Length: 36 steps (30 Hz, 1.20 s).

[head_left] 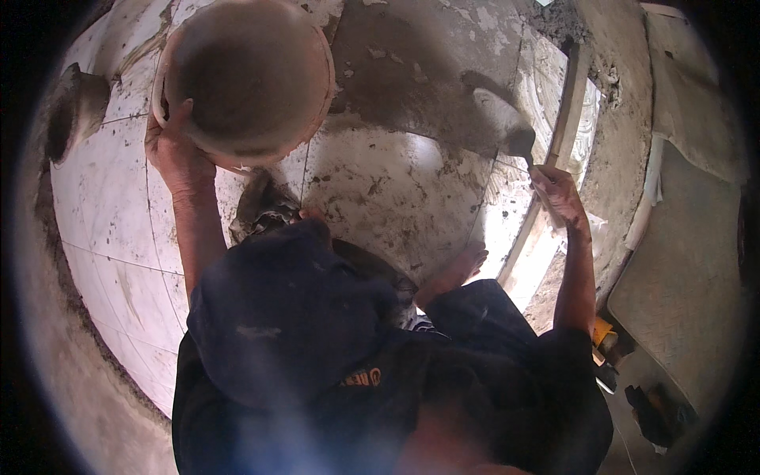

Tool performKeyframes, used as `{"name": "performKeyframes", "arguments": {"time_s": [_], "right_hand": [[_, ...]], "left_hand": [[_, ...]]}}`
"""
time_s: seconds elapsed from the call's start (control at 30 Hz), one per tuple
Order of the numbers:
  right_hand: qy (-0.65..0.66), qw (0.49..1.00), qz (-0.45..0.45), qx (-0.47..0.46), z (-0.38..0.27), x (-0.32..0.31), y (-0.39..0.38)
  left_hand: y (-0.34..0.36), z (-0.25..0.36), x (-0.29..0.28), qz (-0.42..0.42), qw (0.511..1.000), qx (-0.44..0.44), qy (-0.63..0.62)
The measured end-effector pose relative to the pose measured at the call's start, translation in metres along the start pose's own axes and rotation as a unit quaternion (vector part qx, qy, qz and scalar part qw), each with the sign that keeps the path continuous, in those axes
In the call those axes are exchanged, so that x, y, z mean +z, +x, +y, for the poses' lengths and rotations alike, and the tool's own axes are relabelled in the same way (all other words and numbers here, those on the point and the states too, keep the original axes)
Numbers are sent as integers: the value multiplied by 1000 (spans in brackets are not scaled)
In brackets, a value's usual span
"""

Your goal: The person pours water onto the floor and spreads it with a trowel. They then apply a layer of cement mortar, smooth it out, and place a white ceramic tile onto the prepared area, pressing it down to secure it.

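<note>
My left hand (pixel 180 157) grips the near left rim of a round basin (pixel 245 79), thumb over the edge. The basin has a pale reddish rim, and its inside is grey and dusty. On the right, my right hand (pixel 557 194) is closed round the handle of a trowel (pixel 500 117), whose grey-smeared blade points away to the upper left. The blade is over a patch of wet grey mortar (pixel 412 71) spread on the tiles. Whether the blade touches the mortar, I cannot tell.
Smeared white floor tiles (pixel 111 214) lie under me. A long straight bar (pixel 568 103) runs beside my right hand. My bare foot (pixel 455 279) rests on the tiles. Near the basin is a crumpled dark bundle (pixel 261 210); a dark rounded container (pixel 75 115) stands far left.
</note>
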State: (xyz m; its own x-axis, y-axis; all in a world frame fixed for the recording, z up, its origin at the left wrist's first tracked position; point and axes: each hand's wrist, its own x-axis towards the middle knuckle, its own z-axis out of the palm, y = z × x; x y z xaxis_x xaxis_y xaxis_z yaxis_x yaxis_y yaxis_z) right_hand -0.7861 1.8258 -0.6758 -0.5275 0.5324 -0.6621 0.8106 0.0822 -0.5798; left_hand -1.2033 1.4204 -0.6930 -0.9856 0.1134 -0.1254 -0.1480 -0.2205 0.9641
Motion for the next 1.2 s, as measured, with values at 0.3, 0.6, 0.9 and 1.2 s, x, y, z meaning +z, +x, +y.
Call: {"name": "performKeyframes", "arguments": {"time_s": [0.3,0.6,0.9,1.2], "right_hand": [[-95,967,102,-213,-85,62,-29],[-405,826,65,-387,-162,235,5],[-489,806,21,-334,-195,225,1],[-353,852,-225,-313,-207,223,-2]], "left_hand": [[-31,11,25,-41,997,2,62],[-62,4,68,-107,987,-14,122],[-62,0,72,-113,980,75,147],[-55,14,61,-86,995,-54,-7]]}}
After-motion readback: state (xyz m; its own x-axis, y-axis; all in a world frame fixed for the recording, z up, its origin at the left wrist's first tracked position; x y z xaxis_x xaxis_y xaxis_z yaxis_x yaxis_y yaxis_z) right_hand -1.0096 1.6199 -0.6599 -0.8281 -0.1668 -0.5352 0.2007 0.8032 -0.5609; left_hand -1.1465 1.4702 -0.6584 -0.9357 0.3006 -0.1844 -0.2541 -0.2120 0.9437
